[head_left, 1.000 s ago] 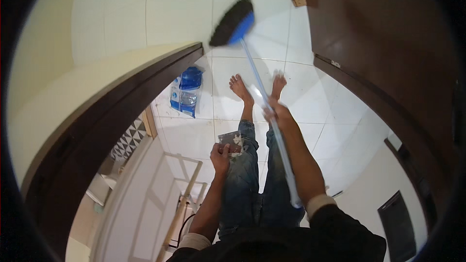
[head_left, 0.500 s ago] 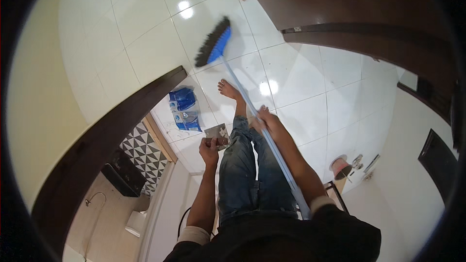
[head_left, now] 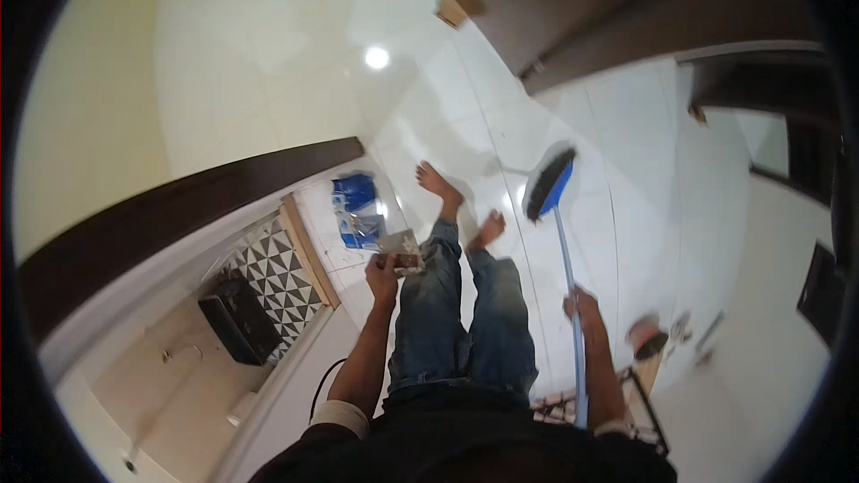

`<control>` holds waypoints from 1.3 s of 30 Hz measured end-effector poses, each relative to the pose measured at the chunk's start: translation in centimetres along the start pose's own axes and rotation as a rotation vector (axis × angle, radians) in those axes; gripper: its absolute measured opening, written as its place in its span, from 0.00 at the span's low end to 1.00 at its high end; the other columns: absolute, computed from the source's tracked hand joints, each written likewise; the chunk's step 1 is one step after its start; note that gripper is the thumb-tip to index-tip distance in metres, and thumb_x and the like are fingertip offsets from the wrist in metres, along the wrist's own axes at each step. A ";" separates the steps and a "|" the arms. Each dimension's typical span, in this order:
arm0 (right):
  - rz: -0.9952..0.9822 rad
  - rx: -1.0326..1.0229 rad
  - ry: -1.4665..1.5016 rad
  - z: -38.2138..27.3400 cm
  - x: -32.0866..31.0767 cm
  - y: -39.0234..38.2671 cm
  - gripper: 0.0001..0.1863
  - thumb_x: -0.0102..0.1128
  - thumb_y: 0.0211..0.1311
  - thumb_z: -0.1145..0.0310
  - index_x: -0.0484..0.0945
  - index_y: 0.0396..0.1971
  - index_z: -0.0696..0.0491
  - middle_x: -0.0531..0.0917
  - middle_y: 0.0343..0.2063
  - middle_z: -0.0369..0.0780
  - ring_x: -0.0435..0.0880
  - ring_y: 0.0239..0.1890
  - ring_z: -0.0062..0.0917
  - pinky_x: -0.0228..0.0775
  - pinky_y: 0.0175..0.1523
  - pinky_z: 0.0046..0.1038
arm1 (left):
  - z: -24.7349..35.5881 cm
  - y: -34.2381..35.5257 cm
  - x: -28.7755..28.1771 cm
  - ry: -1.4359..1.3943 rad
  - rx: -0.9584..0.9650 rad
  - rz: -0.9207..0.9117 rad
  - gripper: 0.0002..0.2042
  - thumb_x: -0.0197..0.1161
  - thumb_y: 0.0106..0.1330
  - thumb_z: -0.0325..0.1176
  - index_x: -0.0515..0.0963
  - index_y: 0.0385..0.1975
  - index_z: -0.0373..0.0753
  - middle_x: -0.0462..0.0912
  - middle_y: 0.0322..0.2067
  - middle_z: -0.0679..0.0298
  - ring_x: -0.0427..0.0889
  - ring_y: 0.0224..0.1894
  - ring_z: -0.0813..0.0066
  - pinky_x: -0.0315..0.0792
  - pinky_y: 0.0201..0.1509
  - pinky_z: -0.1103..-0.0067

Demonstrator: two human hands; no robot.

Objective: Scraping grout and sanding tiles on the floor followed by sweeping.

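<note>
My right hand [head_left: 579, 302] is wrapped round the light blue pole [head_left: 564, 250] of a broom. The broom's head [head_left: 550, 183], dark bristles on a blue body, rests on the white tiles to the right of my bare feet. My left hand [head_left: 383, 273] grips a flat, square scraper [head_left: 398, 246] with a brown handle and whitish smears, held over my left leg. Just behind the scraper, a blue-and-white plastic package [head_left: 354, 192] lies on the floor near the door frame.
Dark door frames [head_left: 179, 188] stand at both sides. A brown door [head_left: 617, 0] with a small block [head_left: 452, 11] beside it is at top right. A patterned-tile opening [head_left: 277, 277] with a black box [head_left: 237, 317] is at lower left, a pinkish bucket [head_left: 646, 335] at lower right.
The broom head has moved from ahead of my feet down and to the right of them. My right hand has moved right and lower with the pole; my left hand still holds the scraper.
</note>
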State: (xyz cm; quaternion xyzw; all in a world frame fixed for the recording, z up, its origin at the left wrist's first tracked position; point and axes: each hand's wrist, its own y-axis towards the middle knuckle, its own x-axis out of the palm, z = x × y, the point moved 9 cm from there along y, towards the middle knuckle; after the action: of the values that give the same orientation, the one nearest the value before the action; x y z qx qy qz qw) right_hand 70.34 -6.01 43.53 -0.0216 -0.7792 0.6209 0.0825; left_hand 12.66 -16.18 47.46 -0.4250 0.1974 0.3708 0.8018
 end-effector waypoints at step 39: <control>-0.279 -1.111 -1.563 -50.8 115.3 28.4 0.40 0.61 0.61 0.62 0.62 0.74 0.57 0.82 0.55 0.60 0.83 0.56 0.55 0.76 0.62 0.49 | 23.2 27.7 -9.5 -0.220 -0.444 0.248 0.17 0.72 0.66 0.40 0.76 0.26 0.32 0.79 0.21 0.59 0.77 0.26 0.70 0.72 0.33 0.69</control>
State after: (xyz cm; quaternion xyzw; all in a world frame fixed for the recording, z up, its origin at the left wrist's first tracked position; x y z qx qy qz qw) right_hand -37.38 65.14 38.58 0.4543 -0.7919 -0.0120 -0.4079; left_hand -14.59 9.06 51.65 -0.5201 0.0735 0.5443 0.6541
